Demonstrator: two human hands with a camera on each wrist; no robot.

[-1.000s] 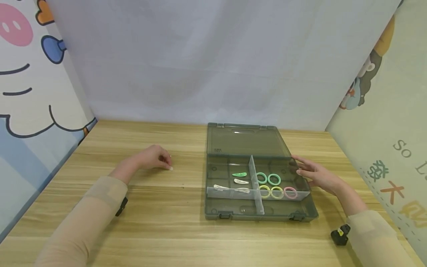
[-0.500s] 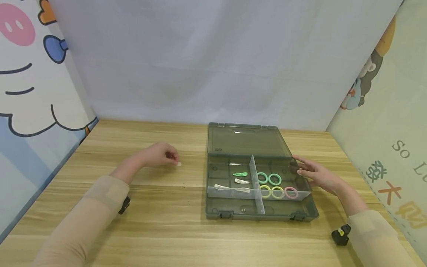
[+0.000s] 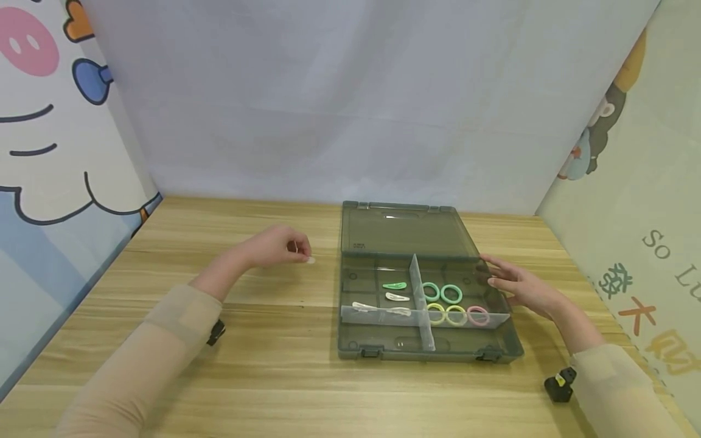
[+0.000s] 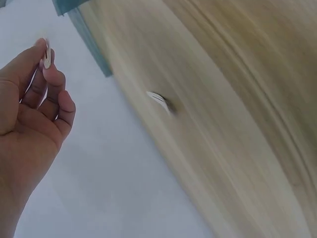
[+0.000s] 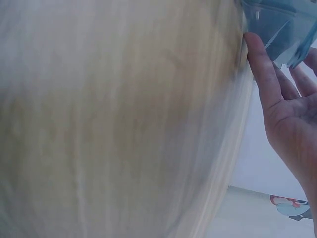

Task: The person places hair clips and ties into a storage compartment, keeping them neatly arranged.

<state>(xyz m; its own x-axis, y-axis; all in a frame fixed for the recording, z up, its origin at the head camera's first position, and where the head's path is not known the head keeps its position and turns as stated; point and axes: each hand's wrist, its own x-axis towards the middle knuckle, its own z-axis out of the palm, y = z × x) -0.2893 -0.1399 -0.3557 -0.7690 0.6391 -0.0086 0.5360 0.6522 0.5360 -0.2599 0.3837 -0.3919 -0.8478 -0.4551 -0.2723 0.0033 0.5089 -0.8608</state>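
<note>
My left hand (image 3: 279,246) hovers above the table left of the box, pinching a white snap hair clip (image 4: 47,55) between thumb and fingertips. The translucent grey divided box (image 3: 372,353) has its lid (image 3: 402,231) folded back. My right hand (image 3: 528,292) touches the box's right wall, fingers fairly straight. A green hair clip (image 3: 394,285) and white hair clips (image 3: 397,297) lie in the back left compartment. Green, yellow and pink hair ties (image 3: 451,294) lie in the back right one. In the left wrist view, another white hair clip (image 4: 159,101) lies on the table.
Clear dividers (image 3: 378,317) cross inside the box, and latches (image 3: 371,353) line its front. A white cloth (image 3: 328,121) hangs behind the wooden table (image 3: 263,389). Printed panels stand at both sides.
My left hand has moved right and slightly away from me, toward the box. The white clip came into view at its fingertips. My right hand and the box have stayed put.
</note>
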